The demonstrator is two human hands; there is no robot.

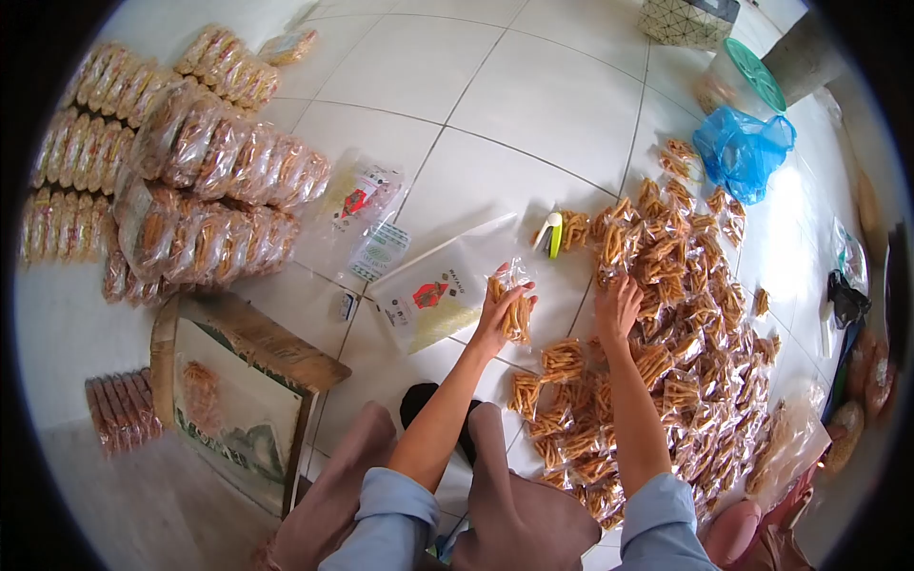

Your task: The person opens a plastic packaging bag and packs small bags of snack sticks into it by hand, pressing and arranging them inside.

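My left hand [497,322] is closed around a small clear bag of brown snack sticks [517,316], held above the tiles. On the upper left edge of a big heap of similar snack bags [676,333], my right hand [619,309] has its fingers bent and closed on one bag [617,249]. A flat printed plastic bag [428,297] with a red emblem lies left of my left hand. Beyond my hands is a small green and white tool [553,234], which looks like a stapler, beside a loose snack bag [573,230].
Larger packed bundles [219,157] are stacked at left, near an open cardboard box [238,381] and dark brown packs [124,409]. More printed wrappers [367,205] lie on the tiles. A blue plastic bag [745,152] and a green-lidded tub [738,81] stand at the upper right.
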